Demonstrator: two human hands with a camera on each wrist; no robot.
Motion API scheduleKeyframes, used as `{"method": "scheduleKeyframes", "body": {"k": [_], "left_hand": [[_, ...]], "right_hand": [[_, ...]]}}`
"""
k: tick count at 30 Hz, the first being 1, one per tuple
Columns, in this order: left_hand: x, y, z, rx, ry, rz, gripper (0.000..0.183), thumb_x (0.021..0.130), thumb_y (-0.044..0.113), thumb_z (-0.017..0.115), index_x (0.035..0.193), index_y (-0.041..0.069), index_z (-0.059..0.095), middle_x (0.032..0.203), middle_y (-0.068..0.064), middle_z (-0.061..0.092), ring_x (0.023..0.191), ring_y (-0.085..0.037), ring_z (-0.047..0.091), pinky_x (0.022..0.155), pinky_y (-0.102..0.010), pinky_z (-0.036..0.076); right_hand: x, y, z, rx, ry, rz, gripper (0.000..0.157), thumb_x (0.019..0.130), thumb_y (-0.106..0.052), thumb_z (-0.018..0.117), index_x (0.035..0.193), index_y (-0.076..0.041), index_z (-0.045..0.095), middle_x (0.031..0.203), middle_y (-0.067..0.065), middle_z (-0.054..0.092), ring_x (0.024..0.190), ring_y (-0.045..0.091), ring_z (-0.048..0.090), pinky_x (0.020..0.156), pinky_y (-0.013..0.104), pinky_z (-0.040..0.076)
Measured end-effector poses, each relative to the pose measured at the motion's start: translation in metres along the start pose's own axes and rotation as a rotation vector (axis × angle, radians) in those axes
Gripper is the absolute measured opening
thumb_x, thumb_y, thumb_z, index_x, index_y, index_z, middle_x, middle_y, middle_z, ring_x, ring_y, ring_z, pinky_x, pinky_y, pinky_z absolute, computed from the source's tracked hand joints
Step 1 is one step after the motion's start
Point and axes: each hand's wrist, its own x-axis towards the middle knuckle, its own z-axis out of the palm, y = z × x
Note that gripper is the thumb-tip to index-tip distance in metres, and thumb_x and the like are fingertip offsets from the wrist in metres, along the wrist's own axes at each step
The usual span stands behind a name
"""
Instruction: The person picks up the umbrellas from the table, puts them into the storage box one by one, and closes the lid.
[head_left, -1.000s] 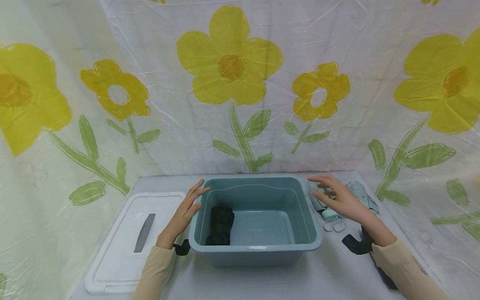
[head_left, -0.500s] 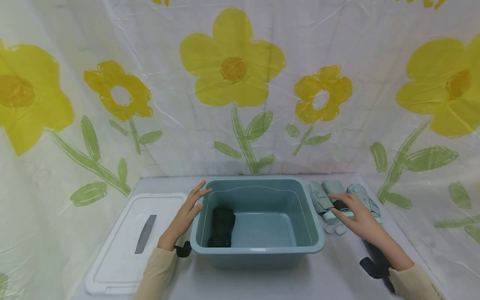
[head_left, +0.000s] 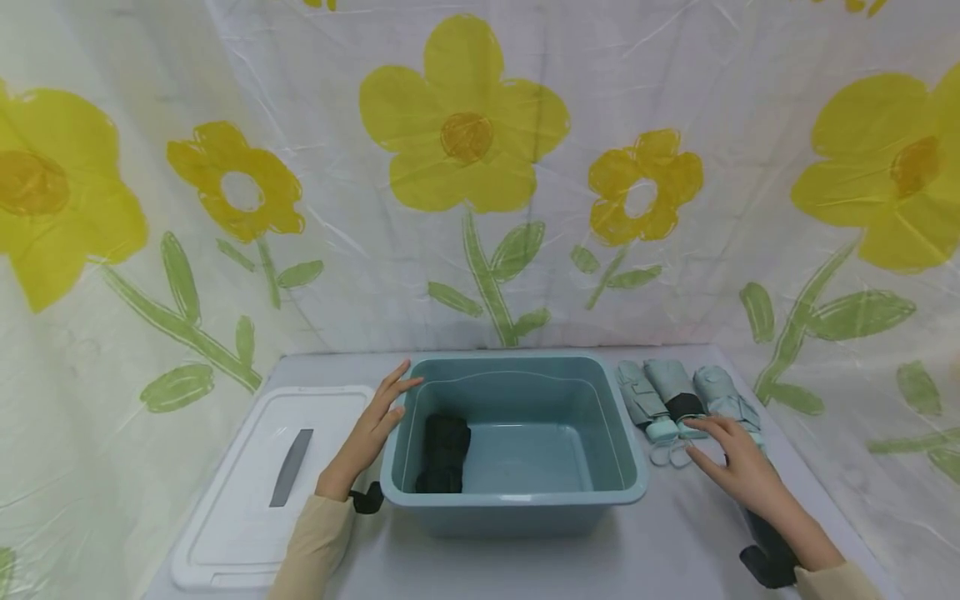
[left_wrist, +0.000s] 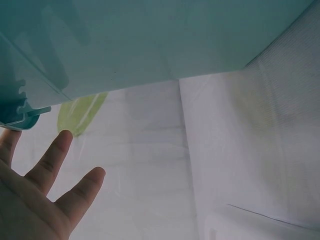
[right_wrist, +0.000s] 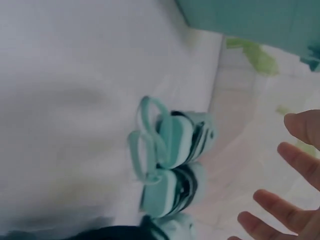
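A blue-green plastic bin [head_left: 513, 500] stands on the table, with a black folded bundle [head_left: 444, 454] lying inside along its left wall. My left hand [head_left: 367, 429] is at the bin's left rim, fingers spread and relaxed. Right of the bin lie three folded mint umbrellas: a left one [head_left: 639, 393], a middle one [head_left: 667, 380] with a black band, and a right one [head_left: 716, 387]. Wrist loops [right_wrist: 142, 150] hang from mint handle ends. My right hand [head_left: 738, 467] hovers at their near ends, fingers apart with nothing between them; it partly hides the right umbrella.
A white lid [head_left: 240, 500] with a grey handle [head_left: 291, 468] lies left of the bin. Under my right forearm is a dark object [head_left: 772, 533], mostly hidden. A flower-printed curtain [head_left: 337, 250] hangs behind the table [head_left: 637, 558].
My right hand has moved right and toward me, from beside the bin's right rim to the near ends of the umbrellas, uncovering the left and middle ones. The left hand stays put.
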Motion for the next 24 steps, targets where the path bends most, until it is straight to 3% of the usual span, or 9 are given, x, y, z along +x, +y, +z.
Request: {"method": "scheduleKeyframes", "body": {"k": [8, 16, 24], "left_hand": [[0.0, 0.0, 0.0, 0.003, 0.005, -0.007, 0.043, 0.098, 0.016, 0.037, 0.14, 0.021, 0.04, 0.156, -0.002, 0.013, 0.142, -0.026, 0.01, 0.1, -0.068, 0.018], [0.001, -0.004, 0.001, -0.009, 0.007, -0.001, 0.042, 0.098, 0.017, 0.036, 0.14, 0.02, 0.04, 0.156, -0.001, 0.012, 0.142, -0.026, 0.009, 0.099, -0.069, 0.018], [0.0, -0.004, 0.002, -0.008, 0.01, 0.0, 0.042, 0.098, 0.017, 0.036, 0.14, 0.02, 0.04, 0.156, -0.002, 0.012, 0.143, -0.025, 0.008, 0.101, -0.068, 0.017]], "right_hand": [[-0.018, 0.02, 0.003, -0.032, 0.003, 0.095, 0.034, 0.082, -0.013, 0.07, 0.113, -0.004, 0.06, 0.119, 0.032, 0.045, 0.101, 0.053, 0.044, 0.072, 0.065, 0.036], [-0.034, 0.034, 0.004, -0.071, -0.005, 0.188, 0.031, 0.082, -0.018, 0.07, 0.109, -0.004, 0.064, 0.119, 0.038, 0.042, 0.1, 0.057, 0.043, 0.072, 0.066, 0.035], [-0.048, 0.046, 0.006, -0.13, -0.035, 0.198, 0.037, 0.077, -0.022, 0.074, 0.109, -0.008, 0.064, 0.118, 0.038, 0.042, 0.094, 0.058, 0.046, 0.065, 0.066, 0.037]]}}
